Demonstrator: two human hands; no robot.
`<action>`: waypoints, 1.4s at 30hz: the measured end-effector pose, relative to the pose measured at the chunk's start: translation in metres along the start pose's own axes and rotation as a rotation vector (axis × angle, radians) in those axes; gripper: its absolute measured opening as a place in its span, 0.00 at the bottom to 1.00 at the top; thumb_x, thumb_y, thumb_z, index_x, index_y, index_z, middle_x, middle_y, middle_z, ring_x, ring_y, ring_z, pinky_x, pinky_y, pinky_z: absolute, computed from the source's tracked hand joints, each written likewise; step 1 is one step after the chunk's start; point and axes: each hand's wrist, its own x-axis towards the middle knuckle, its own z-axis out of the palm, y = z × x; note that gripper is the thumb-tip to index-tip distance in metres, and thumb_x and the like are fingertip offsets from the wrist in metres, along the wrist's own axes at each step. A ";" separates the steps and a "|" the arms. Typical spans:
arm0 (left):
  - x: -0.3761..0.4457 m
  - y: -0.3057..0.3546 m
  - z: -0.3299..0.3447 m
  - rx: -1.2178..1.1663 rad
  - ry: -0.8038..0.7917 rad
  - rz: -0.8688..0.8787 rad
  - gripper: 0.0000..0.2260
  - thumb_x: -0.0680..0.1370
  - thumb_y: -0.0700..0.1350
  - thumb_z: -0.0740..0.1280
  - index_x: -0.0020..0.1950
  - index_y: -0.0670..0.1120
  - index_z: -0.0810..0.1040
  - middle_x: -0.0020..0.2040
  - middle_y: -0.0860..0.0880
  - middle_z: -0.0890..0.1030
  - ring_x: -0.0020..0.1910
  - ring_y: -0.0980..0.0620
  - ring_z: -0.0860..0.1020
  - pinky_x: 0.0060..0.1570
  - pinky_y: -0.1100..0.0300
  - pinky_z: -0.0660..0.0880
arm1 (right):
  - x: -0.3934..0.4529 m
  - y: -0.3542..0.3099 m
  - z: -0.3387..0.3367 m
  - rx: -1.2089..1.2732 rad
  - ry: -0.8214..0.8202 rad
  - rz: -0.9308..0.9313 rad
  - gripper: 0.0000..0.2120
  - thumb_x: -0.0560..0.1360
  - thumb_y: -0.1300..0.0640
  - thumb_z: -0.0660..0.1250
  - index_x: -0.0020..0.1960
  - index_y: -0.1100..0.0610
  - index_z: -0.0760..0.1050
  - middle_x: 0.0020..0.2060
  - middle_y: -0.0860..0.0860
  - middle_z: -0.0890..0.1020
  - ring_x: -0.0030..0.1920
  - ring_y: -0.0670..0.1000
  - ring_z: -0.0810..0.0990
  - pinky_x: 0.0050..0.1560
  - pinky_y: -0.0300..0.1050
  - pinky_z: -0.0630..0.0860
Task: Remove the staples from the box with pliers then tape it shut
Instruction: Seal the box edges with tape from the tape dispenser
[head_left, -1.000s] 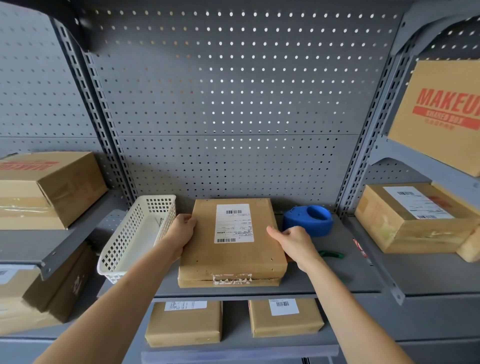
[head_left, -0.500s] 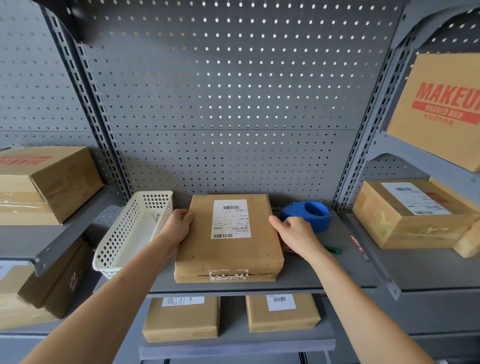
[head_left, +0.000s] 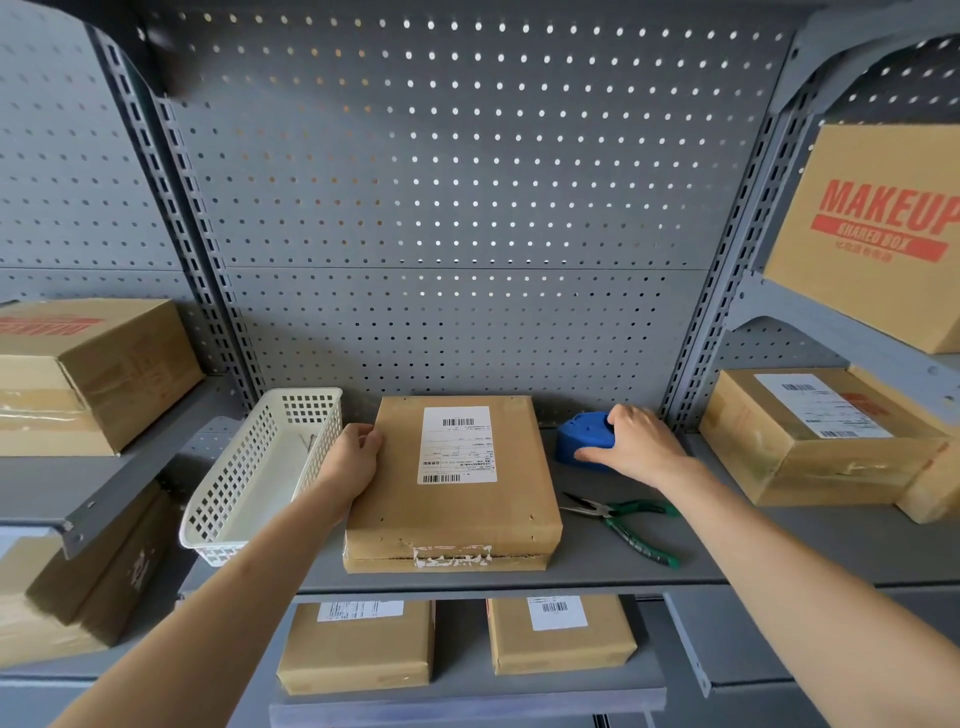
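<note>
A flat cardboard box (head_left: 452, 519) with a white shipping label lies on the grey shelf (head_left: 623, 569), small holes showing near its corners. My left hand (head_left: 356, 457) rests against the box's left edge, fingers curled on its top. To the right of the box sits a blue tape dispenser (head_left: 582, 441); my right hand (head_left: 636, 447) lies over it with thumb in front and fingers on top. Green-handled pliers (head_left: 623, 525) lie loose on the shelf, just right of the box and under my right forearm.
A white plastic basket (head_left: 234, 499) with a few staples inside stands left of the box. More cardboard boxes fill the side shelves (head_left: 93, 374) (head_left: 810, 436) and the shelf below (head_left: 358, 644). A perforated grey back panel (head_left: 467, 208) closes the rear.
My right hand has left the box's right edge and moved right and back onto the blue tape dispenser, uncovering the pliers. My left hand has stayed on the box.
</note>
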 end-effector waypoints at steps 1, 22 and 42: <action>-0.001 0.000 0.000 0.019 0.003 0.003 0.16 0.84 0.51 0.57 0.69 0.45 0.72 0.58 0.47 0.79 0.56 0.46 0.78 0.57 0.47 0.77 | 0.000 -0.001 0.001 -0.034 -0.038 0.003 0.44 0.64 0.19 0.67 0.60 0.57 0.74 0.53 0.53 0.81 0.52 0.56 0.79 0.50 0.52 0.78; -0.014 0.025 -0.007 0.202 0.100 0.144 0.14 0.84 0.46 0.59 0.68 0.44 0.73 0.63 0.43 0.80 0.60 0.43 0.77 0.56 0.53 0.72 | -0.003 -0.010 -0.010 0.078 0.257 -0.009 0.33 0.76 0.33 0.69 0.63 0.61 0.72 0.49 0.57 0.83 0.49 0.61 0.82 0.42 0.49 0.73; -0.089 0.125 0.009 0.122 0.055 0.810 0.11 0.75 0.52 0.75 0.55 0.52 0.81 0.52 0.61 0.79 0.53 0.64 0.77 0.51 0.71 0.71 | -0.033 -0.079 -0.042 0.362 0.597 -0.535 0.35 0.75 0.32 0.66 0.62 0.63 0.74 0.50 0.57 0.81 0.48 0.54 0.76 0.47 0.43 0.73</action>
